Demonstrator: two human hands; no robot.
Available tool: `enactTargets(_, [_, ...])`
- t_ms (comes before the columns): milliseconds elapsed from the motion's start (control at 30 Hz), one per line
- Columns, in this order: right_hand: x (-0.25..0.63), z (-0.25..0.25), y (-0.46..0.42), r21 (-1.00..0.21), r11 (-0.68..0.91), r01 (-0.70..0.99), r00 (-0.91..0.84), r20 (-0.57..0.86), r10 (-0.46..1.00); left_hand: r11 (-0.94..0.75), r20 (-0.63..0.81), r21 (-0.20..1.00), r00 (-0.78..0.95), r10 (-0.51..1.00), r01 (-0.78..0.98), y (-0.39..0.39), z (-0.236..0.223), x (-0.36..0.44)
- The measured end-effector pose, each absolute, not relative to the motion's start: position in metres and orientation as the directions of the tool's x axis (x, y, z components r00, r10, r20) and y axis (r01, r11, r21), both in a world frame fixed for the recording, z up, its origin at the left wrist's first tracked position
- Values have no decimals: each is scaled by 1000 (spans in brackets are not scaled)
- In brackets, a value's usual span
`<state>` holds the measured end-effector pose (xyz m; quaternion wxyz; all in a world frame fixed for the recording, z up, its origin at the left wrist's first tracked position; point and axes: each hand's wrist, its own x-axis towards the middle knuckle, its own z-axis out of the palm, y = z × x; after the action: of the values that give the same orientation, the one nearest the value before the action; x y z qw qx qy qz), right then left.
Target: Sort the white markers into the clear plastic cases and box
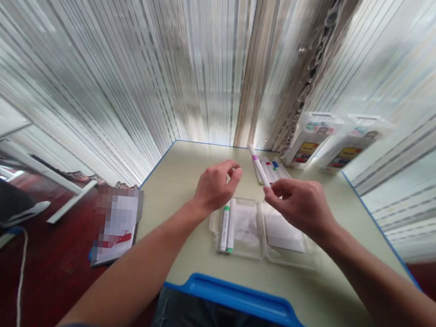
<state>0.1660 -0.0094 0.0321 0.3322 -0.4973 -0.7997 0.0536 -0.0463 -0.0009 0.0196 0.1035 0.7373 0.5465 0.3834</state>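
My right hand [302, 205] pinches a white marker [261, 171] with a purple band near its far end; the marker points away and to the left. To its left, my left hand [218, 184] hovers with loosely curled fingers, and nothing shows in it. Below both hands, a clear plastic case [262, 257] lies unfolded. Two white markers [228, 231] with green ends rest side by side in its left half. White paper [284, 234] shows in the right half. Beyond my right hand, several markers [273, 169] with coloured bands lie together, partly covered by the held one.
The pale table [173, 180] has a blue edge and a blue front tray [239, 298]. Two clear packages [308, 141] stand at the back right. Striped curtains [210, 80] hang behind. At left are a blurred-out item [117, 226] and another table [1, 130].
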Motion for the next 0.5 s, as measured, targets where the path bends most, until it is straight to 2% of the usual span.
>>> enactTargets(100, [169,20,-18,-369,595,714,-265,645,717,-467,473,615,176,863,635,-4,21,-44])
enactTargets(167, [168,14,-21,-298,652,697,-312,693,650,-514,477,672,218,851,534,-6,22,-41])
enactTargets(300, [168,7,-25,-223,721,657,-409,697,589,-502,465,785,191,865,363,-8,20,-34])
enactTargets(500, [166,3,-29,-178,719,672,-420,708,568,-443,416,863,157,896,242,-14,16,-24])
